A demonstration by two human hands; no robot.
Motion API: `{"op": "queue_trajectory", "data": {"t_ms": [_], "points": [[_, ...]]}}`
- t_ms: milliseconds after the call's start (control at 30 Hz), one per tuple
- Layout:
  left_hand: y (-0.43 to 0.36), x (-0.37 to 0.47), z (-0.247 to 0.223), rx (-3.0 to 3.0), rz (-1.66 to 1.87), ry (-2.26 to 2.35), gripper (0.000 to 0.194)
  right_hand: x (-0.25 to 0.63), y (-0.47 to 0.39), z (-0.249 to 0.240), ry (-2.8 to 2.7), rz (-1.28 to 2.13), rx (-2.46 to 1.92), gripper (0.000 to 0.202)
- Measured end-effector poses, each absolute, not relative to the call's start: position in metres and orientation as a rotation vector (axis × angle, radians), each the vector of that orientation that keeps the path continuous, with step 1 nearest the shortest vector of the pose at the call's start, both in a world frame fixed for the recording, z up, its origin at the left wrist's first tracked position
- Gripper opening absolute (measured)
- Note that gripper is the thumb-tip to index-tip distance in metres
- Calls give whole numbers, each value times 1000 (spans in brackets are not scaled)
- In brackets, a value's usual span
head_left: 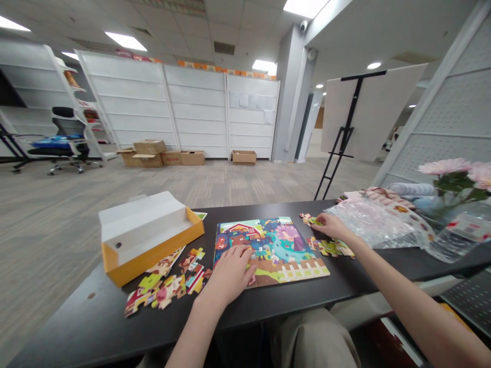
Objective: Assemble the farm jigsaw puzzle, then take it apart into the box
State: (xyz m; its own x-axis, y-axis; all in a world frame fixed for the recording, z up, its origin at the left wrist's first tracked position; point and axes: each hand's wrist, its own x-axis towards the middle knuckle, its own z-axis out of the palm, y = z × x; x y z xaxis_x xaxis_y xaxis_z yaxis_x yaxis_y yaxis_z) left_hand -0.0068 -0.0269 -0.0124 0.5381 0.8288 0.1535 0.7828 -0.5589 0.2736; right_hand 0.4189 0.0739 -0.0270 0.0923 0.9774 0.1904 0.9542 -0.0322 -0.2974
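A colourful farm-scene jigsaw puzzle [293, 240] lies on the black table in front of me. My left hand [233, 266] rests flat on its left part, fingers stretched out, covering some of the picture. Beyond the puzzle's right edge, my right hand [333, 226] has its fingers closed on a green puzzle piece [316, 222], partly hidden by the fingertips. Just nearer to me are more loose green puzzle pieces [330, 248]. Left of the puzzle, several loose pieces [169, 290] lie in a spread, some overlapping.
An open yellow-and-white box [153, 250] stands at the table's left. Clear plastic packaging [372, 222], folded cloths [410, 190] and a glass vase [456, 237] with pink flowers [447, 167] occupy the right. Behind the table are an easel [347, 128] and cardboard boxes [149, 153].
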Motion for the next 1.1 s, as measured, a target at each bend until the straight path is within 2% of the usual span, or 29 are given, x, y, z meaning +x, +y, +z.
{"op": "queue_trajectory", "data": {"t_ms": [100,233,367,467,633,767,1100], "points": [[-26,-7,-14,2606,405,1374,38,427,60,-16,-1877,267,-1975,39],[-25,-6,-18,2614,425,1375,36,427,27,-1,-1923,664,-1774,53],[-26,-5,-19,2614,412,1389,37,416,12,3,-1969,783,-1681,58],[-26,-6,-17,2614,411,1390,37,419,18,4,-1925,724,-1696,59],[-27,-7,-15,2610,409,1381,37,439,26,6,-1985,377,-1850,42],[-27,-6,-15,2611,398,1381,36,442,27,5,-2128,251,-1922,34],[-27,-4,-11,2595,378,1397,36,390,91,-6,-1992,40,-2087,44]]}}
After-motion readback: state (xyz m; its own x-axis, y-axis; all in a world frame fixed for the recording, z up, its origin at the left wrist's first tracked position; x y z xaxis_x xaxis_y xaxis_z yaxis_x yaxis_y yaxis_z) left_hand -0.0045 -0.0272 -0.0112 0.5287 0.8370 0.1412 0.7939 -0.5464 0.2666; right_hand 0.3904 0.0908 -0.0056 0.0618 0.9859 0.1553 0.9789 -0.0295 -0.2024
